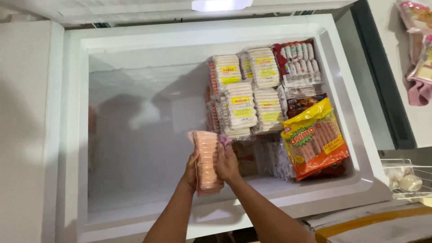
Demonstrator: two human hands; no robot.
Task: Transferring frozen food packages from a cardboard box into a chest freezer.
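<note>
Hands over open chest freezer (342, 90), lid up. Both my hands on one clear pack of pinkish-orange sausages (208, 161), held upright on its long edge above the freezer's bare left half, near the front wall.

Left hand (191, 173): fingers curled around the pack's left side, closed on it. Right hand (227, 162): wrapped on the pack's right side, also closed on it, with a bit of pink cloth (224, 139) caught at the fingers. Can't tell how the cloth is held.

Pack sits just left of the stock pile, near it but not touching as far as I can see.

Right half of the freezer is stocked:
- pale sausage packs with yellow labels (243, 96), stacked in rows, middle to far right
- red-and-white sausage pack (297, 60), far right corner
- orange-and-yellow sausage bag (315, 139), tilted, leaning on top at the near right
- more clear packs under it, contents too blurred to tell

Left half: frosted white walls and floor, my shadow on them.

Outside, to the right: wire basket (407, 180) with pale lumps in it, near right; pink packets and pink cloth on the surface at far right (418, 54).
</note>
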